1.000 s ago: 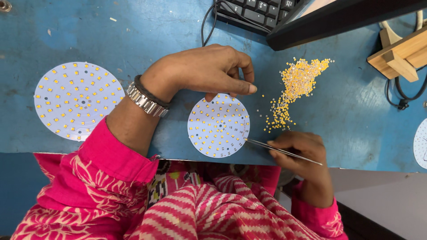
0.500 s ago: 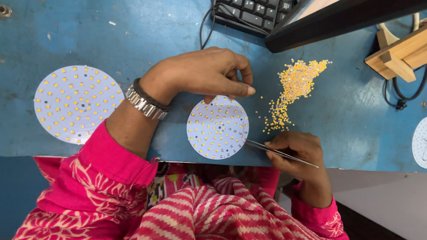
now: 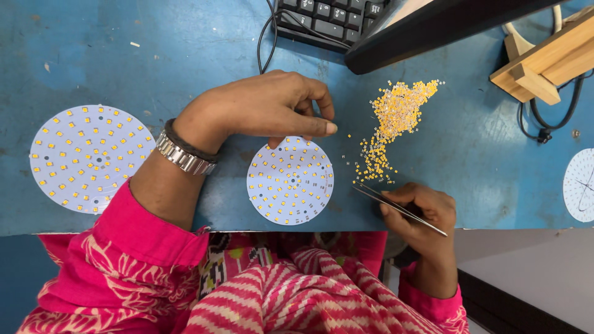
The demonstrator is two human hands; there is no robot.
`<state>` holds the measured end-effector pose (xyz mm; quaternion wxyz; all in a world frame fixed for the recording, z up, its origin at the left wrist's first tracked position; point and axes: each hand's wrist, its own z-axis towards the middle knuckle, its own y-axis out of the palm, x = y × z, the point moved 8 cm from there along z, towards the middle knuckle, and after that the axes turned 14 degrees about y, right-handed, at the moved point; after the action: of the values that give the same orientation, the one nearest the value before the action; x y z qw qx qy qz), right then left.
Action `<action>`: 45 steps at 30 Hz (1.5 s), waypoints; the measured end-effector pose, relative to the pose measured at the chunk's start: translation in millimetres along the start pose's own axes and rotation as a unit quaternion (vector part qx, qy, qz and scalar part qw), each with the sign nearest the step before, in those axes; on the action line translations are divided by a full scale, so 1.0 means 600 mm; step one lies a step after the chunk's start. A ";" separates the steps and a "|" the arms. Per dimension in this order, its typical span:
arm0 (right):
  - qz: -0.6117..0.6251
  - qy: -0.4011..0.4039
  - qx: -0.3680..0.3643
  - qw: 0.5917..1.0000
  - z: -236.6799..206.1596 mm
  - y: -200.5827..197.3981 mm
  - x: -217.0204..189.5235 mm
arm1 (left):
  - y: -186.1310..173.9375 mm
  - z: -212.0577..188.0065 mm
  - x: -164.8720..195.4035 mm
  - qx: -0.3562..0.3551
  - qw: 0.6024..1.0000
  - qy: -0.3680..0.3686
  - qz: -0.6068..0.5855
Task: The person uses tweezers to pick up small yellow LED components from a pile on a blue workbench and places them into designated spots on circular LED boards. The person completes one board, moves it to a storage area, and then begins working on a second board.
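A small round white board point(image 3: 289, 180) dotted with yellow chips lies on the blue table near its front edge. My left hand point(image 3: 260, 108) rests on the board's far rim, fingers curled, fingertips touching it. My right hand point(image 3: 421, 213) holds thin metal tweezers point(image 3: 396, 207), whose tips point left toward the lower end of a heap of tiny yellow chips point(image 3: 393, 124). A larger round board point(image 3: 91, 158), filled with yellow chips, lies at the left.
A black keyboard point(image 3: 331, 21) with its cable sits at the back. A dark monitor edge point(image 3: 433, 28) crosses the top right. A wooden stand point(image 3: 544, 62) and black cables are at the right, and part of another white disc point(image 3: 580, 185) shows at the right edge.
My right hand with the tweezers has drifted slightly toward the chip heap. The left hand stays on the small board.
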<state>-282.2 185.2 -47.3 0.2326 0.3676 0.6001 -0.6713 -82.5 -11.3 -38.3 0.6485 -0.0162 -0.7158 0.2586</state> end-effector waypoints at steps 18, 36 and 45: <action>0.017 -0.102 0.072 0.992 -0.083 0.091 -0.099 | 0.000 0.003 0.005 -0.003 0.999 0.040 0.005; -0.035 -0.026 0.192 0.980 -0.086 0.048 -0.057 | 0.000 0.001 0.002 0.001 1.000 0.030 -0.006; -0.013 0.027 0.207 0.978 -0.090 0.036 -0.027 | 0.001 0.000 -0.005 -0.002 1.000 0.010 -0.011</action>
<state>-244.7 231.9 -49.1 0.1267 0.4177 0.4589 -0.7739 -82.4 -12.1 -41.1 0.6586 -0.0122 -0.7095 0.2503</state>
